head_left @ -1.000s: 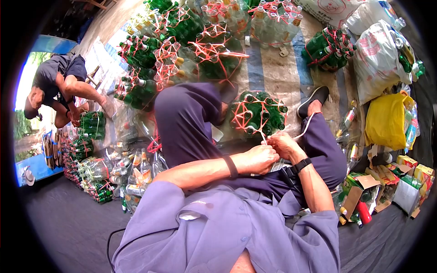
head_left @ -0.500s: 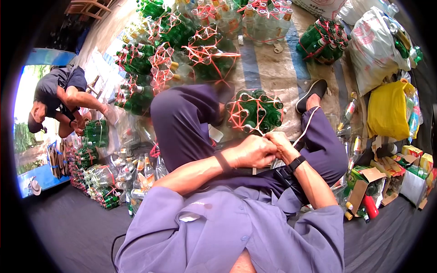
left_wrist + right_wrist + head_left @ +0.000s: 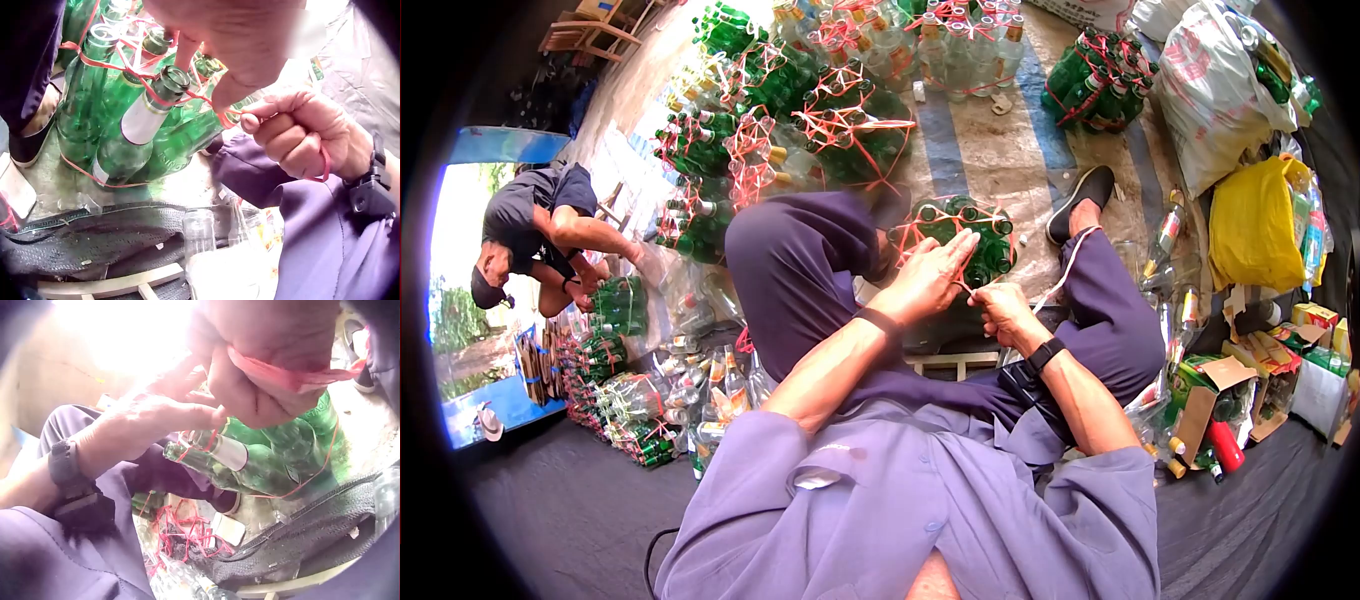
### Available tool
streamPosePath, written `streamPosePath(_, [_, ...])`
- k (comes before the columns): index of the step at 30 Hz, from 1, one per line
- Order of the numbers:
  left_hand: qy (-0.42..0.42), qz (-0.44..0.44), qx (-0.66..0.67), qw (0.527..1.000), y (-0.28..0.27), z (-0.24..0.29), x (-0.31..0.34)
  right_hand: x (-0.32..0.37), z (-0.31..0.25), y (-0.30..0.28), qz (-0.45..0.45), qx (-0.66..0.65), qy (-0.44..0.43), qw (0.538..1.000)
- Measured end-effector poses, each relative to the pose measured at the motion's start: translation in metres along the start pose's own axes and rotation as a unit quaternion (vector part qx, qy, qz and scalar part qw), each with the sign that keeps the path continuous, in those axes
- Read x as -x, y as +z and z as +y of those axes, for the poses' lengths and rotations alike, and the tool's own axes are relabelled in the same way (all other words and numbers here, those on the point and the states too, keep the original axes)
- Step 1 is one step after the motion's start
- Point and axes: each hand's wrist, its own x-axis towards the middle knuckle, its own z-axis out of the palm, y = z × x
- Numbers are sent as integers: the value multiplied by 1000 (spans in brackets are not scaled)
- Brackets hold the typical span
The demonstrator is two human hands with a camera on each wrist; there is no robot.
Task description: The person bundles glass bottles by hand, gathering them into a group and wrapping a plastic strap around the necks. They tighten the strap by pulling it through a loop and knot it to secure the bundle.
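Stock: bundle of green bottles (image 3: 990,240), centre; left hand (image 3: 928,278), fingers straight, presses its tops; right hand (image 3: 1000,308), nearer, clenches red string (image 3: 325,165).

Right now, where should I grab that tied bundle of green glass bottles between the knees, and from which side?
Probably from above, hooking fingers under the red string webbing that crosses the bottle necks. The bundle of green glass bottles has necks up and smooth round sides. The right hand grips the string's end on the near side, so come from the far side.
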Motion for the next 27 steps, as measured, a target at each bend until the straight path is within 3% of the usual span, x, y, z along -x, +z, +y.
streamPosePath(7, [-19, -9, -18, 1000, 10, -10, -5, 1, 2, 3, -4, 20, -5, 1000])
streamPosePath(10, [-22, -14, -38, 999, 12, -8, -6, 2, 3, 3, 8, 76, -46, 996])
streamPosePath(12, [-27, 8, -24, 999, 12, -5, -6, 1, 7, 1, 19, 191, -135, 972])
streamPosePath(13, [-28, 8, -25, 999, 14, -7, -5, -3, 13, -3, 18, 191, -135, 972])
streamPosePath(15, [-18, 3, -38, 999, 19, -13, -6, -15, 25, -10, 43, 295, -294, 908])
streamPosePath(19, [-28, -6, -24, 999, 13, -9, -7, -2, 3, -7, 59, 300, -258, 917])
streamPosePath(21, [-29, -17, -21, 999, 9, -5, -7, -16, 8, -8, 52, 225, -255, 939])
streamPosePath(23, [-35, -22, -5, 999, 5, -1, -7, -2, -17, -3, 36, 197, -159, 967])
streamPosePath(27, [-33, -16, 7, 999, 7, -1, -9, -11, -28, -2, 16, 187, -163, 969])
